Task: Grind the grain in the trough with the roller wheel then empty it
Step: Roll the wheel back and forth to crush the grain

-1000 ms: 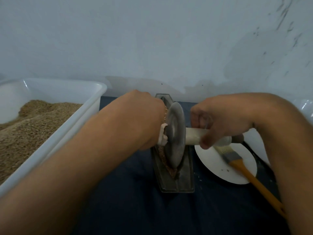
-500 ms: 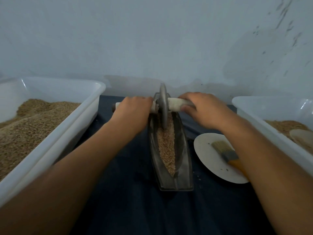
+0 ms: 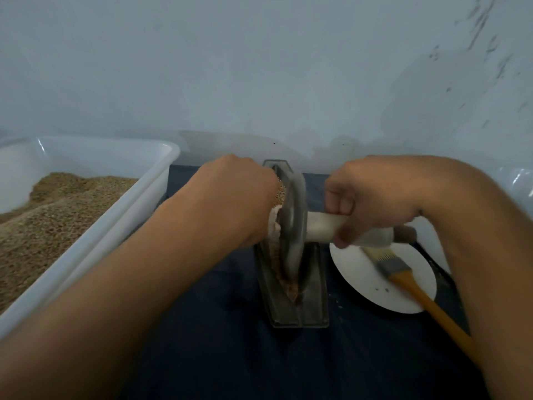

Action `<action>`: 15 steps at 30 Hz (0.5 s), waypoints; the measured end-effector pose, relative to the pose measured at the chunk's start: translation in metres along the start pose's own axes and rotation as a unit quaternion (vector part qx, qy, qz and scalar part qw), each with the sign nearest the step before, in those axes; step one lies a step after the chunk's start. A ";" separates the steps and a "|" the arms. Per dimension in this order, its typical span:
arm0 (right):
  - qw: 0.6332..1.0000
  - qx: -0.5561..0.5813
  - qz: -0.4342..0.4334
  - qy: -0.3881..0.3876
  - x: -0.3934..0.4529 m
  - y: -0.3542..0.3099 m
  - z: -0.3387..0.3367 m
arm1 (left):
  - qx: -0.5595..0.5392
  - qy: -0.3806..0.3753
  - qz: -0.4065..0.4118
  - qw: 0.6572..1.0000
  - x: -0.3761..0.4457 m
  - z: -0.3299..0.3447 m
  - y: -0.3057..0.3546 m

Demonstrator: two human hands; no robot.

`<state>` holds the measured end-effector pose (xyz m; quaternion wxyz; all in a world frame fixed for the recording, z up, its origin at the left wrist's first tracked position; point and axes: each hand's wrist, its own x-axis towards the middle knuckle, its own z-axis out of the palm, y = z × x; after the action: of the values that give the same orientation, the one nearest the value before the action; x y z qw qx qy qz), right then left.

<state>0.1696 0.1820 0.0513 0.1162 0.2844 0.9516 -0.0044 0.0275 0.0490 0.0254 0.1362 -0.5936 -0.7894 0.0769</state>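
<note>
A grey metal boat-shaped trough (image 3: pixel 314 301) stands on the dark blue cloth, with brown grain (image 3: pixel 279 255) in its groove. The grey roller wheel (image 3: pixel 293 226) stands upright in the groove near the trough's middle. A white-wrapped axle handle (image 3: pixel 320 228) runs through the wheel. My left hand (image 3: pixel 239 197) grips the handle's left end, mostly hiding it. My right hand (image 3: pixel 372 203) grips the right part, fingers curled round it. The trough's far end shows behind the wheel.
A white tub (image 3: pixel 115 215) full of grain stands at the left. A white plate (image 3: pixel 366 284) with an orange-handled brush (image 3: pixel 415 293) lies right of the trough. Another white tub's corner (image 3: pixel 519 183) shows at the far right behind my right arm. A pale wall rises behind.
Half a second ago the wheel was at the trough's far end; both hands have pulled it back toward me to the middle, as it was a second ago.
</note>
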 end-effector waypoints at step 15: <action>0.985 0.069 -0.027 0.157 0.064 0.025 0.043 | -0.071 0.024 -0.060 0.995 0.035 0.043 -0.017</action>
<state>0.1411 0.2343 -0.0029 -0.0548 0.2629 0.9628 -0.0283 -0.0105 0.0794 -0.0060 0.1172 -0.5549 -0.8236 -0.0016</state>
